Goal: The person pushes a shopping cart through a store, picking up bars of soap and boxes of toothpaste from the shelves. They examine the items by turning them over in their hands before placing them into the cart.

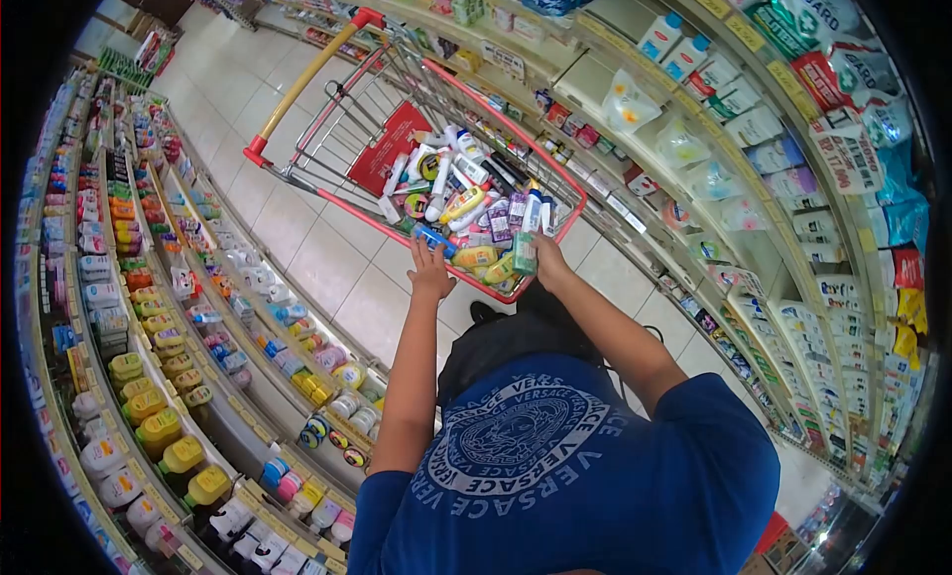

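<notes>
A green box [525, 253] is clamped in the right hand [548, 263]; most of the fingers are hidden behind it, and its print is too small to be read. The box is held just inside the corner of the shopping cart [486, 287] nearest the body, its long axis running roughly toward the person, one short end pointed at the torso. A blue package [433, 242] is touched by the fingers of the left hand [430, 270] at the cart's long side nearest the body; whether it is gripped cannot be told. Its long axis is laid about parallel to that side's rim.

Inside the cart, tubes and bottles are heaped, many half buried, a yellow bottle [464, 204] among them. The yellow handle [307, 84] is set at the cart's opposite end. On either side of the cart, stocked left-hand shelves [230, 408] and right-hand shelves [585, 79] are cut off by the dark round border. Below the cart, the legs are largely covered by a blue shirt [595, 476].
</notes>
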Tool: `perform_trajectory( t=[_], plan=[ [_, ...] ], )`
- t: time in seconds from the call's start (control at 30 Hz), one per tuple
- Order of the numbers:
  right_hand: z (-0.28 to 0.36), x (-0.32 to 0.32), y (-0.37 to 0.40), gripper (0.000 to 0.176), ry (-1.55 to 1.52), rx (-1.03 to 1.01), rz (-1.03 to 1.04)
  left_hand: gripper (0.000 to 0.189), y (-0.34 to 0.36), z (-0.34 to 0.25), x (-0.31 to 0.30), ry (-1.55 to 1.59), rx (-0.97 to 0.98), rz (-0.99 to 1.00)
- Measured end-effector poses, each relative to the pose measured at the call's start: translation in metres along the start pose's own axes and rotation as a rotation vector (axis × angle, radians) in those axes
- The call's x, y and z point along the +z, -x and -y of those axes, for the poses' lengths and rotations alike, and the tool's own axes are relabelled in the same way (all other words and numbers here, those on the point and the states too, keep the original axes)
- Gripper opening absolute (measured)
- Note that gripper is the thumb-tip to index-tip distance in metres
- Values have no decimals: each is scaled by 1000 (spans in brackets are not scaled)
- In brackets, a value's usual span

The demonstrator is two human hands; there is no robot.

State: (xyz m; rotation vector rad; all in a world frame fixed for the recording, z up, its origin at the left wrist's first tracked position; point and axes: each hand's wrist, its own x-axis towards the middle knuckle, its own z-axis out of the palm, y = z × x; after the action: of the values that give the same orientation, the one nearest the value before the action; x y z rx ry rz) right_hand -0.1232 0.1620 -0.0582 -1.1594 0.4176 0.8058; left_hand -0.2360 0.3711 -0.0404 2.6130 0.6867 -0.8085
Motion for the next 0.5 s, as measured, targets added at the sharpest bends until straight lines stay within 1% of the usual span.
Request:
perform_trajectory(
  t=[0.03,0.1,0.13,0.2,0.23,0.3,0.37,0.43,0.47,0.5],
  plan=[
    [-6,-2,-21,42,3,11,6,89,0,0,0,2,-12,4],
    [-10,2,-54,42,394,-136,-105,88,1,-2,-5,-6,-11,11],
    [-11,7,-67,42,397,-129,-95,81,4,-5,-9,1,-35,36],
    [-13,20,-90,46,567,-175,-260,80,4,-6,-11,4,-49,46],
    [-16,27,-102,46,570,-169,-247,80,3,-6,-12,5,-50,53],
    [-35,34,-130,49,746,-303,-346,78,5,-8,-15,9,-65,61],
    [-45,46,-138,48,801,-310,-292,78,4,-8,-13,8,-62,47],
    [-40,68,-123,44,669,-437,-149,79,0,-3,-6,10,-71,38],
    [-42,79,-122,35,733,-577,-170,80,-1,-2,-5,1,-58,34],
    [-41,83,-118,35,733,-570,-163,82,-1,-2,-4,-6,-44,31]
  ],
)
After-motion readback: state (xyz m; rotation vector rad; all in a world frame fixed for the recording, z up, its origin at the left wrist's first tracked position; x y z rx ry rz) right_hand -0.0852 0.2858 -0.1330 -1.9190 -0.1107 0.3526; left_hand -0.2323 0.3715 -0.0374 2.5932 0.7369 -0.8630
